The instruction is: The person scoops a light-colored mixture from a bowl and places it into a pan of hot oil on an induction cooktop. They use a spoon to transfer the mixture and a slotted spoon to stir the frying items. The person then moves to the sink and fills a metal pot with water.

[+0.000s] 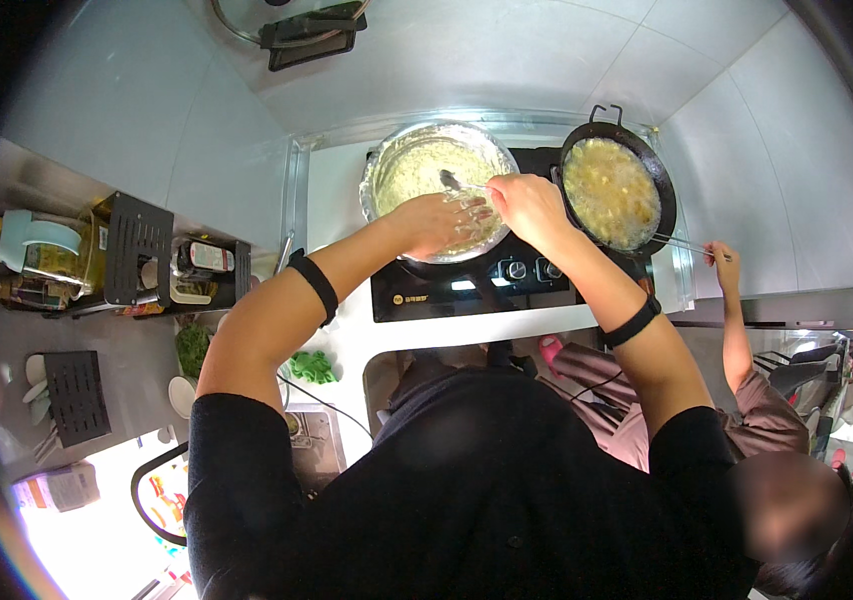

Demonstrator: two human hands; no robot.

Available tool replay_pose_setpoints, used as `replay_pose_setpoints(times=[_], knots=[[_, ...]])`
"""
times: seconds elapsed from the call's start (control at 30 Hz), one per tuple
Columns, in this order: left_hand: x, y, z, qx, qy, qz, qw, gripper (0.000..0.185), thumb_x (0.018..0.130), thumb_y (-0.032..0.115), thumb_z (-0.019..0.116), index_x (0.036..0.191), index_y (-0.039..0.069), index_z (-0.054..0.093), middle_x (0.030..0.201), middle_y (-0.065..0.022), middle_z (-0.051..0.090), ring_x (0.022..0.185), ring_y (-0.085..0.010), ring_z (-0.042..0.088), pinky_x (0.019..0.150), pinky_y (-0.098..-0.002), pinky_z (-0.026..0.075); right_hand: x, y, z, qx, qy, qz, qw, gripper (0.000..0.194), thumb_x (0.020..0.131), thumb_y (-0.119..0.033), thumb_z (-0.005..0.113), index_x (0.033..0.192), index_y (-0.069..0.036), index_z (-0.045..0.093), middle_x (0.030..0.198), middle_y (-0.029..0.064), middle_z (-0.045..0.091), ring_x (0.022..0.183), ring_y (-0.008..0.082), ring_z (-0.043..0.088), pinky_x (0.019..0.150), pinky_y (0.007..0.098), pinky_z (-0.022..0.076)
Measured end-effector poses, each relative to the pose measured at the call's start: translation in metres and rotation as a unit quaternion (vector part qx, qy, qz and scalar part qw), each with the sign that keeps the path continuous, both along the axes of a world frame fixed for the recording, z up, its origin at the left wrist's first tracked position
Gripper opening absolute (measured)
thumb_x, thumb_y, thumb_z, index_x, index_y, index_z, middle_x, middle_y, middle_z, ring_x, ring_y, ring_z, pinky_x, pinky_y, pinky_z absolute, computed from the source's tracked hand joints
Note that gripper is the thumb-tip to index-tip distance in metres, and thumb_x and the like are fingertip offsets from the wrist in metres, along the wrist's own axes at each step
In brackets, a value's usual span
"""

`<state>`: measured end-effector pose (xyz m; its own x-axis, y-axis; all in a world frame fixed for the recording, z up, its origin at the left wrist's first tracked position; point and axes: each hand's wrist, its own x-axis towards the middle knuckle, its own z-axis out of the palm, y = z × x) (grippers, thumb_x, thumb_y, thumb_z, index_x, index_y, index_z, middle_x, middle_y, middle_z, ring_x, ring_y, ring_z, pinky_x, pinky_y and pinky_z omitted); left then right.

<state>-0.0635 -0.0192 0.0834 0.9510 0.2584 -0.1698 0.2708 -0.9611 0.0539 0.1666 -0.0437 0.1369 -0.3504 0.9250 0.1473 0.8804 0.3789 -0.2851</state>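
Note:
A large metal bowl holds a pale, lumpy, batter-like mixture. My left hand is low over the near side of the bowl, its fingers smeared with the mixture. Whether it holds a lump of mixture is hidden. My right hand grips a metal spoon by the handle at the bowl's right rim. The spoon's head points left, above the mixture and close to my left fingers.
To the right, a dark wok of bubbling oil with yellowish pieces stands on the black cooktop. Another person's hand holds a long-handled metal utensil reaching into it. Wall racks with bottles and green vegetables are left.

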Motion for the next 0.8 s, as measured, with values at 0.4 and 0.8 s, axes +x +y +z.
replay_pose_setpoints(times=[0.4,0.8], knots=[[-0.003,-0.003,0.01,0.028,-0.027,-0.016,0.999,0.06,0.088,0.027,0.067,0.147,0.021,0.054,0.167,-0.0022,0.029,0.153,-0.0253,0.031,0.112,-0.0432,0.04,0.012,-0.001,0.004,0.073,0.069,0.027,0.995,0.017,0.094,-0.023,0.062,0.092,-0.01,0.072,0.085,0.0135,0.072,0.077,0.0381,0.07,0.067,0.0496,0.0557],[0.002,-0.004,0.017,0.002,-0.008,0.002,1.0,0.071,0.08,0.03,0.076,0.147,0.021,0.053,0.168,-0.0024,0.028,0.153,-0.029,0.028,0.114,-0.0559,0.036,0.028,0.006,-0.012,0.059,0.02,-0.03,0.998,0.019,0.094,-0.024,0.062,0.088,-0.007,0.07,0.089,0.0128,0.072,0.081,0.0369,0.071,0.069,0.0485,0.0566]])
